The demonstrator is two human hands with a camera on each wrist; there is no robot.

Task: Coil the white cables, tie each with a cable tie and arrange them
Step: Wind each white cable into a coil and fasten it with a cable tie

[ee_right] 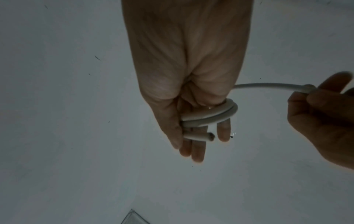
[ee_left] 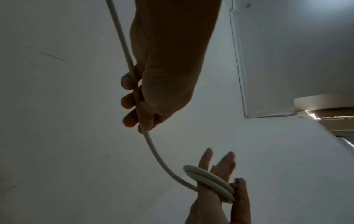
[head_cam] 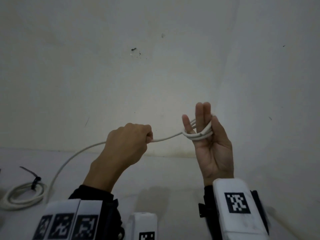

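Above the worktop, the right hand (head_cam: pixel 212 144) held straight fingers wrapped by the white cable (head_cam: pixel 199 135), thumb pinning its end; the left hand (head_cam: pixel 128 144) gripped the slack. Coiling was underway; next, another wrap seemed needed.

A pale wall (head_cam: pixel 155 75) fills most of what's ahead, with a dark chipped mark (head_cam: pixel 133 49) at about twelve o'clock. Smaller specks (head_cam: pixel 139 53) scatter just beside it, toward one o'clock, and a white surface (head_cam: pixel 164 179) runs below.
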